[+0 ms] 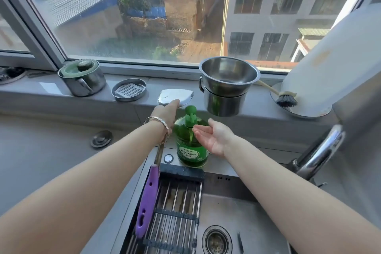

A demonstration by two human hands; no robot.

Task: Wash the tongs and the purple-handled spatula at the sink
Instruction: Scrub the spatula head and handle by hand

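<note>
The spatula (148, 196) has a long purple handle with a slot near its end and a small hole higher up, a slim steel shaft and a broad, shiny steel blade. It runs away from the person: the handle end is low over the left side of the rack (177, 202), and the shaft passes under the left wrist. The blade is up at the sill (61, 90) edge — whether it touches there cannot be told. The left hand (165, 114) holds it at the blade's near edge.
</note>
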